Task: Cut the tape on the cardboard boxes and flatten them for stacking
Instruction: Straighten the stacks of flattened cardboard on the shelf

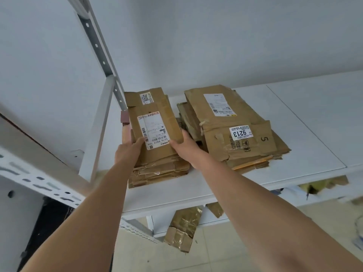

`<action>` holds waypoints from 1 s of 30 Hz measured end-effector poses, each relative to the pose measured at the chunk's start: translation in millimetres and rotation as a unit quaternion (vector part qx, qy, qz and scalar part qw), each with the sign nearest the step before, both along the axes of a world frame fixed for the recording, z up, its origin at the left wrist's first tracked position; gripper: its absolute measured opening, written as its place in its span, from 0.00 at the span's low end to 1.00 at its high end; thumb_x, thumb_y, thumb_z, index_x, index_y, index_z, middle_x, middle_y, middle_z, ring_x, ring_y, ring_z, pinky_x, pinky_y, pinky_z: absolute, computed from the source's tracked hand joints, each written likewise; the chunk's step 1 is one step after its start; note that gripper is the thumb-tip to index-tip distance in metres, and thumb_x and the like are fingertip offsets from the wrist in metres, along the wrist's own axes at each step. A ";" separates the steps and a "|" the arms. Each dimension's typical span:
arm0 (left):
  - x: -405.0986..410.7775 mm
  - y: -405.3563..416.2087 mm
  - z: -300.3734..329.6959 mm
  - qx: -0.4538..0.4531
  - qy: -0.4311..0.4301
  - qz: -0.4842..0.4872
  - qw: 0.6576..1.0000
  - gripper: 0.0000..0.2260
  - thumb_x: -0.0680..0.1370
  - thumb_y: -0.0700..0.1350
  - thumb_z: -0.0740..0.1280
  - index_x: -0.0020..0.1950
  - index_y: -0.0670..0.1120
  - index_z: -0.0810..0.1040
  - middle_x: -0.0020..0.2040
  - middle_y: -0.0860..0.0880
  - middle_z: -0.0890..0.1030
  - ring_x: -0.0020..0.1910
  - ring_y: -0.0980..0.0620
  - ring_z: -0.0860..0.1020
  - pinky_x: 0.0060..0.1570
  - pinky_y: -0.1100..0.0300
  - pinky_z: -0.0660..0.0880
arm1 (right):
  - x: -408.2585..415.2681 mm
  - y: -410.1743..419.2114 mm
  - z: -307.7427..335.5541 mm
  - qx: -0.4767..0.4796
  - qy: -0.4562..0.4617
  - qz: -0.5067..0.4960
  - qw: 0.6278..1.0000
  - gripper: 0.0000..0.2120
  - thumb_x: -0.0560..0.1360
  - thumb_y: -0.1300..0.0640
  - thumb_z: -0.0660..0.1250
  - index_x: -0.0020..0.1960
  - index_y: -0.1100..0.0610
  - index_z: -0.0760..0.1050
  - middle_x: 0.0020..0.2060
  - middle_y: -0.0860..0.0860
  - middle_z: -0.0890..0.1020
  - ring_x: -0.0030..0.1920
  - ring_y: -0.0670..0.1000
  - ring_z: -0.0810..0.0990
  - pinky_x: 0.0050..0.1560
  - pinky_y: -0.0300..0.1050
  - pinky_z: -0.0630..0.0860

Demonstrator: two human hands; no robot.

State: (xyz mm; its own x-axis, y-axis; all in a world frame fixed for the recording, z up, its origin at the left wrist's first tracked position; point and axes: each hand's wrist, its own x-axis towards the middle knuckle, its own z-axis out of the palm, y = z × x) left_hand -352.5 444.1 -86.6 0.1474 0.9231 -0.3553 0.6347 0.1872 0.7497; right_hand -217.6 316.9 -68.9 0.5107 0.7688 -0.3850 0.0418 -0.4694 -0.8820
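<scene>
The white shelf (255, 173) carried two piles of flattened cardboard, well apart from nothing — they lay just beside each other. The right pile (241, 134) bore a label reading 9213 and a handwritten 5. On the left pile (157, 169) sat the flattened box (155, 122), its long axis running away from the person, labels reading 6042 and 5076 P803 (upside down). The left hand (128, 148) gripped its near left edge; the right hand (184, 146) pinched the near right corner — both equally close.
</scene>
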 end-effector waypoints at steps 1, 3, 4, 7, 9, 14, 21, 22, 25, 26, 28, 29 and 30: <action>-1.2 -4.7 2.1 0.003 -0.003 0.002 1.000 0.18 0.76 0.62 0.66 0.37 0.50 0.69 0.39 0.49 0.75 0.37 0.51 0.74 0.41 0.54 0.75 | -1.4 -2.7 1.9 -0.011 -0.005 -0.001 1.000 0.30 0.81 0.52 0.63 0.78 0.47 0.54 0.67 0.47 0.74 0.63 0.52 0.74 0.63 0.48 0.73; -5.8 -16.7 5.2 0.001 -0.021 -0.001 1.000 0.19 0.76 0.63 0.65 0.37 0.49 0.68 0.38 0.50 0.75 0.36 0.52 0.74 0.34 0.57 0.69 | -3.3 -10.1 6.5 -0.028 -0.001 -0.003 1.000 0.30 0.80 0.52 0.64 0.77 0.47 0.54 0.56 0.42 0.76 0.51 0.47 0.76 0.44 0.41 0.73; -8.8 -23.2 4.4 -0.002 -0.031 -0.003 1.000 0.20 0.76 0.64 0.65 0.39 0.48 0.70 0.39 0.50 0.76 0.37 0.51 0.75 0.35 0.57 0.69 | -3.5 -14.7 8.2 -0.037 0.001 -0.006 0.999 0.29 0.79 0.52 0.64 0.76 0.47 0.54 0.49 0.39 0.74 0.46 0.43 0.73 0.37 0.39 0.69; -13.2 -42.6 -1.8 -0.010 -0.061 0.005 0.998 0.22 0.75 0.64 0.66 0.51 0.45 0.71 0.44 0.51 0.76 0.44 0.50 0.75 0.42 0.56 0.71 | -4.0 -28.9 8.8 -0.067 -0.004 -0.004 0.998 0.31 0.79 0.51 0.63 0.75 0.49 0.49 0.43 0.37 0.69 0.40 0.39 0.69 0.32 0.40 0.65; -12.5 -52.9 -2.8 -0.010 -0.081 0.011 0.997 0.21 0.76 0.63 0.66 0.55 0.47 0.72 0.43 0.54 0.75 0.42 0.54 0.74 0.39 0.60 0.69 | -4.9 -35.8 6.8 -0.074 0.003 0.009 0.997 0.32 0.79 0.48 0.62 0.75 0.48 0.47 0.43 0.37 0.69 0.40 0.40 0.69 0.32 0.40 0.66; -16.5 -63.8 3.3 -0.005 -0.058 -0.029 0.998 0.22 0.81 0.58 0.60 0.66 0.43 0.71 0.52 0.49 0.78 0.50 0.49 0.76 0.43 0.59 0.72 | -13.7 -43.8 6.4 -0.078 -0.049 0.042 0.995 0.24 0.81 0.49 0.63 0.69 0.52 0.53 0.56 0.49 0.78 0.42 0.42 0.75 0.38 0.39 0.70; -13.1 -62.2 18.3 0.271 0.141 -0.204 0.930 0.31 0.82 0.47 0.59 0.80 0.57 0.45 0.81 0.51 0.45 0.79 0.41 0.46 0.74 0.38 0.48 | -35.3 -36.6 34.1 -0.179 -0.472 0.096 0.858 0.30 0.76 0.58 0.70 0.72 0.63 0.60 0.64 0.57 0.76 0.48 0.54 0.80 0.32 0.44 0.66; -11.6 -58.7 20.2 0.285 0.144 -0.228 0.920 0.30 0.82 0.45 0.60 0.80 0.56 0.49 0.81 0.52 0.45 0.80 0.44 0.44 0.75 0.38 0.45 | -34.0 -31.4 38.0 -0.167 -0.514 0.095 0.836 0.29 0.73 0.62 0.73 0.69 0.63 0.64 0.65 0.58 0.74 0.49 0.55 0.79 0.33 0.43 0.66; -7.3 -47.3 21.9 0.293 0.166 -0.265 0.904 0.25 0.81 0.42 0.60 0.78 0.50 0.59 0.81 0.51 0.49 0.80 0.49 0.44 0.75 0.43 0.39 | -24.7 -13.1 43.1 -0.076 -0.526 0.108 0.840 0.22 0.76 0.61 0.70 0.67 0.62 0.67 0.65 0.58 0.72 0.63 0.58 0.73 0.45 0.44 0.71; -5.4 -43.4 21.6 0.290 0.163 -0.264 0.905 0.23 0.81 0.42 0.60 0.76 0.49 0.63 0.81 0.50 0.52 0.80 0.50 0.45 0.75 0.45 0.38 | -19.4 -5.6 39.7 -0.053 -0.504 0.133 0.852 0.22 0.79 0.58 0.66 0.70 0.61 0.65 0.68 0.58 0.70 0.69 0.58 0.69 0.53 0.46 0.73; 0.3 -35.6 19.1 0.287 0.132 -0.253 0.915 0.14 0.82 0.42 0.58 0.68 0.45 0.70 0.76 0.49 0.64 0.79 0.49 0.54 0.76 0.44 0.42 | -12.0 9.5 28.1 -0.060 -0.455 0.191 0.867 0.27 0.83 0.54 0.58 0.77 0.63 0.54 0.77 0.60 0.57 0.78 0.59 0.55 0.74 0.51 0.62; 4.0 -31.5 16.5 0.290 0.119 -0.247 0.917 0.10 0.82 0.42 0.57 0.62 0.45 0.71 0.71 0.48 0.69 0.76 0.48 0.61 0.77 0.43 0.48 | -10.1 17.2 19.8 -0.070 -0.441 0.200 0.872 0.28 0.84 0.53 0.54 0.79 0.63 0.50 0.79 0.60 0.50 0.79 0.58 0.48 0.77 0.53 0.55; 7.2 -27.3 12.6 0.289 0.111 -0.244 0.919 0.07 0.83 0.43 0.55 0.59 0.46 0.70 0.67 0.48 0.72 0.72 0.47 0.67 0.75 0.43 0.55 | -8.5 24.9 11.2 -0.073 -0.433 0.191 0.878 0.28 0.84 0.52 0.52 0.79 0.64 0.49 0.79 0.60 0.47 0.80 0.57 0.45 0.78 0.54 0.51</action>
State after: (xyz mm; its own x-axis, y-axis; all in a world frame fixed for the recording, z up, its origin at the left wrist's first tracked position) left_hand -345.3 416.8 -74.0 0.5773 0.8101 0.1019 0.6864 -0.5492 0.4767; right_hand -226.1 341.8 -57.6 0.3752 0.9228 -0.0879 0.8464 -0.3797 -0.3734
